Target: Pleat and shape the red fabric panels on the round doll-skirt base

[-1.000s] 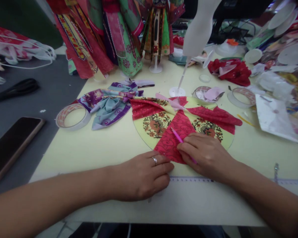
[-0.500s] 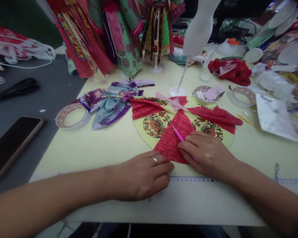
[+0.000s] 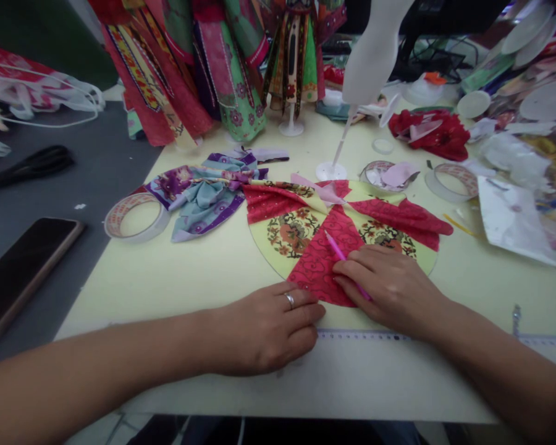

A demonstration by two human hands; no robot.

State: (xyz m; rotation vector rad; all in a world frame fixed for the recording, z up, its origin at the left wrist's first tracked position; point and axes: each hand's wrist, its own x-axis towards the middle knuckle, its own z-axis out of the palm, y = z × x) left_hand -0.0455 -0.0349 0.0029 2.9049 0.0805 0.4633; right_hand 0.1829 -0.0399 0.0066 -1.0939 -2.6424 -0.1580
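A half-round fabric piece (image 3: 287, 228), yellow with flower medallions and red pleated wedges, lies flat on the pale yellow table (image 3: 204, 272). My right hand (image 3: 389, 287) rests on its red centre wedge (image 3: 322, 262) and grips a thin pink stick (image 3: 336, 247) that points up and left over the cloth. My left hand (image 3: 264, 330), a ring on one finger, lies fingers together on the table, its fingertips touching the wedge's lower left edge. It holds nothing.
A tape roll (image 3: 134, 216) and a purple-blue fabric piece (image 3: 204, 194) lie left. A phone (image 3: 21, 272) lies on the grey mat. Dressed dolls (image 3: 222, 62), a white stand (image 3: 347, 123), more tape rolls (image 3: 449, 182) and scraps crowd the back and right. A ruler (image 3: 366, 335) lies at the front.
My right hand with the pink stick has slid a little to the right along the red wedge. My left hand has stayed in place.
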